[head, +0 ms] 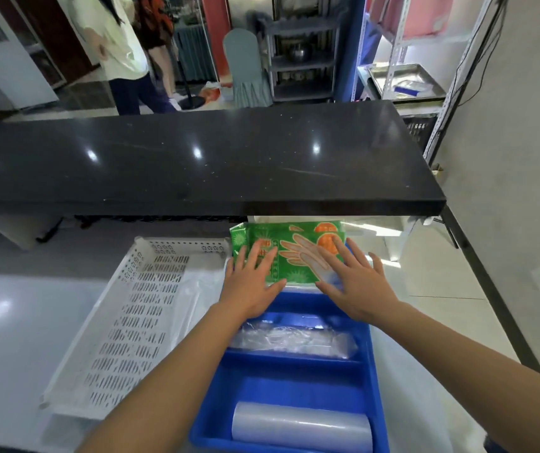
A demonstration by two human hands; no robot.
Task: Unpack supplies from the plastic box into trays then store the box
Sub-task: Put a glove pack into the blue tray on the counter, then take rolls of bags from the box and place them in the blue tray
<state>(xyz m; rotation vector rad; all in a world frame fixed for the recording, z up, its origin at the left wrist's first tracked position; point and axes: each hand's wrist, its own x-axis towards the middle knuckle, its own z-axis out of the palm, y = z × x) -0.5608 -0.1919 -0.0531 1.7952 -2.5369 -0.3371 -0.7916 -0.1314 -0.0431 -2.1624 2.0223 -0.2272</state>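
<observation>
A: Glove pack lies at the far end of the blue tray and looks to overhang the far rim, not seated flat.

B: Hands?

A: Your left hand & right hand rest flat on top. Fingers are straight and spread, pressing down, gripping nothing.

B: Risk?

A: Slick wrapper, no real hold. Push unevenly & it prob skids off the back onto the bench, or kicks up and rucks the clear bags in the next compartment.

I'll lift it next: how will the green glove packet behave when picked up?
The green glove packet looks like a thin film pack, so probably floppy and light. Its glossy wrapper may slip under the flat left hand and right hand; gripping an edge seems safer.
</observation>
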